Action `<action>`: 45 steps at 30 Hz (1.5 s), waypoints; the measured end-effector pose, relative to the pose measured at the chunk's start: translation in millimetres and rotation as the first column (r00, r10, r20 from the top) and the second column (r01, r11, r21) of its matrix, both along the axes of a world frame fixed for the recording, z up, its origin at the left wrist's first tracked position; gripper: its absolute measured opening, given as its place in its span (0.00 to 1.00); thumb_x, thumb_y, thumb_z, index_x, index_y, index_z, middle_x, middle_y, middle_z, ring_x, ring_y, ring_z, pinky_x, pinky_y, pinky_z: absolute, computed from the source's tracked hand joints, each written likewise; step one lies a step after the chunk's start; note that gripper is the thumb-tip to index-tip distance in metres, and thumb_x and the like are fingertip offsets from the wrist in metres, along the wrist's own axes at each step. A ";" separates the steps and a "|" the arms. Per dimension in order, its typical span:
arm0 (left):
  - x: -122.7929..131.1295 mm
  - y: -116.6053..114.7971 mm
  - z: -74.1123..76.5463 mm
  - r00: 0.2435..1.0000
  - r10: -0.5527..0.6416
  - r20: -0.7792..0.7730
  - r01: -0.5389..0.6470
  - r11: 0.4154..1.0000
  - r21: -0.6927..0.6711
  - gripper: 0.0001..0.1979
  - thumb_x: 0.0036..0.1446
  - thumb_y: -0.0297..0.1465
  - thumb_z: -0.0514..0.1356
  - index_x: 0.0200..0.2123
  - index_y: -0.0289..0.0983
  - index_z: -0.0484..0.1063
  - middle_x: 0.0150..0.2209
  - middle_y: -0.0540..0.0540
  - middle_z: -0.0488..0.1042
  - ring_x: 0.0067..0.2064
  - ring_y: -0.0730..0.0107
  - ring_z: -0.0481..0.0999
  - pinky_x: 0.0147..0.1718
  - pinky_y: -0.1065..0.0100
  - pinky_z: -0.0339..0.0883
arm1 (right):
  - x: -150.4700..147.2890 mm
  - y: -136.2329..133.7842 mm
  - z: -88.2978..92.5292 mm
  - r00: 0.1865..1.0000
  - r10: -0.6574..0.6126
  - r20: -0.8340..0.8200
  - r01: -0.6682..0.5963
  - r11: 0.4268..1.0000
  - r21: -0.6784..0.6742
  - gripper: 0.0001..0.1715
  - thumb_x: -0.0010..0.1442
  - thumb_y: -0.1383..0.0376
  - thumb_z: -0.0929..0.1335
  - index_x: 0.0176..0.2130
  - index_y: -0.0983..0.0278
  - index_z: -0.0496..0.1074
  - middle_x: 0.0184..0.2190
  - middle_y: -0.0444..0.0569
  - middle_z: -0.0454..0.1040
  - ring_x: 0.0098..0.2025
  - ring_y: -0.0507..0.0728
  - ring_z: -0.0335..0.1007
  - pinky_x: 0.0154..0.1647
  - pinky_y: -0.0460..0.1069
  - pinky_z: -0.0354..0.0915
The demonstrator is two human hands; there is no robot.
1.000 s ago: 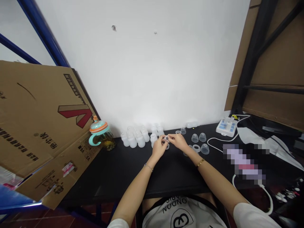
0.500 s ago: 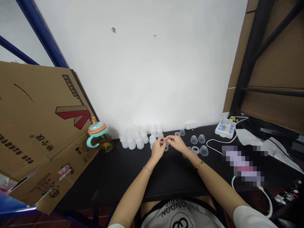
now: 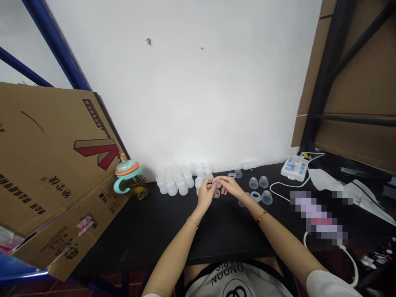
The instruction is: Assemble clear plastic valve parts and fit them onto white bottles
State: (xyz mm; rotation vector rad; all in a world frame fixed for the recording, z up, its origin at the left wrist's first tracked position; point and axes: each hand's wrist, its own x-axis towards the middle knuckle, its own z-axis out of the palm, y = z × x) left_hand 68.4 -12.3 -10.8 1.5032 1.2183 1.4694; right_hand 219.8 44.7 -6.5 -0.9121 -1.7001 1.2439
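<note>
My left hand (image 3: 206,194) and my right hand (image 3: 229,186) meet over the black table (image 3: 161,231), fingers pinched together on a small clear plastic ring (image 3: 216,182) held between them. Another ring (image 3: 216,193) lies on the table just below. A cluster of several small white bottles (image 3: 177,182) stands to the left of my hands against the wall. Clear dome caps (image 3: 258,182) and rings (image 3: 255,196) lie to the right of my right hand.
A sippy cup with teal handle and orange lid (image 3: 130,177) stands beside a large tilted cardboard box (image 3: 49,173) at left. A white power strip (image 3: 293,168) with a white cable sits at back right, below a dark shelf frame (image 3: 328,82).
My hands stay together on the small ring, shifting only slightly; the fingers have turned it a little. The camera has drifted slightly.
</note>
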 end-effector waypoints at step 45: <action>-1.0 -4.7 -0.4 0.986 0.000 -0.169 0.006 0.999 0.039 0.17 0.61 0.44 0.60 0.47 0.39 0.69 0.26 0.49 0.78 0.23 0.69 0.77 0.23 0.71 0.68 | -11.4 -24.5 8.0 0.962 -0.067 -0.265 -0.019 0.951 -0.308 0.10 0.65 0.66 0.66 0.44 0.66 0.76 0.24 0.45 0.77 0.20 0.49 0.73 0.18 0.40 0.67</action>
